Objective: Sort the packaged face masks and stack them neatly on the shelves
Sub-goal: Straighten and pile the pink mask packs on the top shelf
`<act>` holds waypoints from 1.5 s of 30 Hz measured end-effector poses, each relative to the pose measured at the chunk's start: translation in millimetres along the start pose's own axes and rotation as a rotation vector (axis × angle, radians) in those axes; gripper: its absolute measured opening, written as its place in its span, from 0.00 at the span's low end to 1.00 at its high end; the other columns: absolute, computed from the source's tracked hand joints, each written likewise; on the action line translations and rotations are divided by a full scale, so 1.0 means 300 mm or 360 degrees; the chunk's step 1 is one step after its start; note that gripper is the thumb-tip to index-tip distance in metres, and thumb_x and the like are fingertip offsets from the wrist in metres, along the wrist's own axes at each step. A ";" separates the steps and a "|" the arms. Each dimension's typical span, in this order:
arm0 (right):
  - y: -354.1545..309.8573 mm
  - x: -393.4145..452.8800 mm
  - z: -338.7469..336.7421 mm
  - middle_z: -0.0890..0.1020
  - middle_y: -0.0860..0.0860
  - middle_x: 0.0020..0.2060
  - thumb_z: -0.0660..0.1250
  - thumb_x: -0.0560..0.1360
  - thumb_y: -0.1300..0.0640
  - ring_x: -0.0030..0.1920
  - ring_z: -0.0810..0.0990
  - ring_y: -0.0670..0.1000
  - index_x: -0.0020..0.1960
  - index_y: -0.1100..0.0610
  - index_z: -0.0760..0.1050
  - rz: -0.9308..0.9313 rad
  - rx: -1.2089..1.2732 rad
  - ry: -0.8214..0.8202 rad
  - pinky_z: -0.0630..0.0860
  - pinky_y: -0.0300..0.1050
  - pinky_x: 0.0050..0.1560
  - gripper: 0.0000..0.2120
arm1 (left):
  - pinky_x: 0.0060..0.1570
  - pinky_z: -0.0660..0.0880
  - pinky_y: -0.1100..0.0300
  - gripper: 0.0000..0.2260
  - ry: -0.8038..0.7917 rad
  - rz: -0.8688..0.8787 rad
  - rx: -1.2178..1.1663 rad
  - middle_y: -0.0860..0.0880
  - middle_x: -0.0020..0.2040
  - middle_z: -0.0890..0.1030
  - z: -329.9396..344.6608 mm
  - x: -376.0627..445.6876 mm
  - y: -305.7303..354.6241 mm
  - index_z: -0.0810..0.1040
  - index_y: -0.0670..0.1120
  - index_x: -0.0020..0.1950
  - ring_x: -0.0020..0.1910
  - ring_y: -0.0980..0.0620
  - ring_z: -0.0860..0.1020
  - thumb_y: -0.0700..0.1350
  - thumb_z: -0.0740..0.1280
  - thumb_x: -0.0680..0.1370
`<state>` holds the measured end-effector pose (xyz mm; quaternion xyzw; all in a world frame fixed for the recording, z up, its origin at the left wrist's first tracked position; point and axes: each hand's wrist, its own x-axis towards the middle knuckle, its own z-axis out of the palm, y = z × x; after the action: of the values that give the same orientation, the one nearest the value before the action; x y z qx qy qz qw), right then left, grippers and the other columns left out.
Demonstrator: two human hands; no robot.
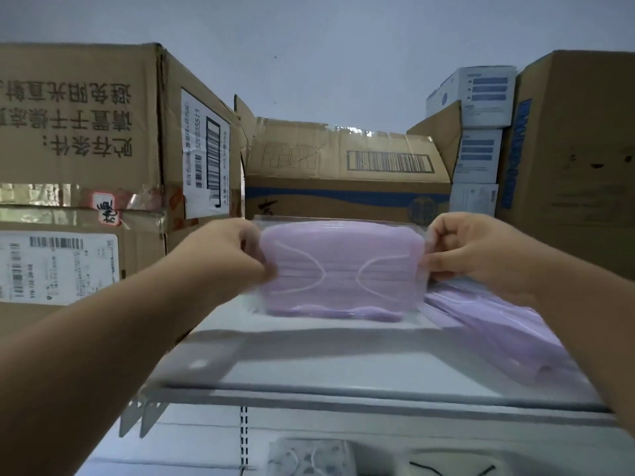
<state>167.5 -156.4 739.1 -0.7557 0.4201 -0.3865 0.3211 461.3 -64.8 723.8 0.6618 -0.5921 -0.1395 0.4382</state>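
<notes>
A clear plastic pack of purple face masks (342, 269) is held tilted up over the white top shelf (309, 365). My left hand (228, 255) grips its left end and my right hand (476, 250) pinches its right end. Under it lies another purple pack (343, 312), flat on the shelf. More purple mask packs (498, 331) lie to the right, partly hidden by my right forearm.
Large cardboard boxes stand at the left (86, 166), behind (343, 173) and at the right (577, 142). White and blue cartons (477, 125) are stacked between the last two. Below the shelf edge lie patterned mask packs (309, 458).
</notes>
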 end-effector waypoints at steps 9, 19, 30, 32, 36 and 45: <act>0.035 -0.042 0.031 0.85 0.57 0.43 0.73 0.72 0.66 0.45 0.82 0.56 0.50 0.59 0.79 -0.0056 -0.0046 -0.0241 0.78 0.51 0.48 0.09 | 0.54 0.79 0.38 0.09 -0.0004 0.0005 -0.0123 0.44 0.42 0.85 0.009 -0.021 -0.092 0.80 0.47 0.48 0.47 0.39 0.83 0.36 0.75 0.72; 0.008 0.011 0.035 0.83 0.60 0.36 0.70 0.75 0.62 0.33 0.82 0.53 0.46 0.66 0.79 0.0085 0.0023 0.0024 0.79 0.44 0.36 0.06 | 0.41 0.82 0.50 0.04 0.0173 0.0053 0.0016 0.45 0.41 0.83 0.040 0.027 -0.026 0.80 0.46 0.45 0.41 0.45 0.82 0.39 0.71 0.77; 0.079 0.143 0.109 0.82 0.59 0.36 0.74 0.74 0.63 0.30 0.79 0.54 0.44 0.59 0.74 0.0343 -0.0454 0.0270 0.80 0.47 0.32 0.08 | 0.48 0.81 0.50 0.22 0.0041 -0.0100 0.0501 0.47 0.51 0.76 0.147 0.224 -0.055 0.69 0.48 0.66 0.48 0.47 0.78 0.36 0.70 0.75; 0.086 0.148 0.118 0.82 0.59 0.33 0.73 0.74 0.63 0.30 0.80 0.55 0.42 0.60 0.76 0.0333 -0.0451 0.0211 0.82 0.47 0.35 0.07 | 0.49 0.81 0.50 0.20 0.0029 -0.0101 0.0490 0.48 0.51 0.76 0.143 0.227 -0.081 0.72 0.49 0.63 0.49 0.47 0.77 0.35 0.71 0.75; 0.084 0.145 0.140 0.83 0.57 0.33 0.73 0.74 0.62 0.32 0.80 0.54 0.42 0.60 0.81 0.0296 -0.0552 0.0141 0.80 0.44 0.34 0.03 | 0.46 0.79 0.55 0.12 0.0028 -0.0003 0.0609 0.48 0.51 0.78 0.141 0.224 -0.083 0.77 0.50 0.55 0.49 0.48 0.77 0.35 0.69 0.76; 0.108 0.159 0.157 0.82 0.47 0.41 0.70 0.74 0.58 0.42 0.79 0.50 0.36 0.48 0.81 0.0031 -0.1251 -0.0012 0.75 0.41 0.39 0.10 | 0.51 0.80 0.51 0.10 -0.0001 0.0187 0.1056 0.48 0.51 0.79 0.152 0.191 -0.065 0.81 0.49 0.49 0.49 0.46 0.77 0.35 0.65 0.77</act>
<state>211.9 -205.1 704.5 -0.8184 0.5421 -0.1903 0.0125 456.9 -137.2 702.2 0.7330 -0.6426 0.0860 0.2059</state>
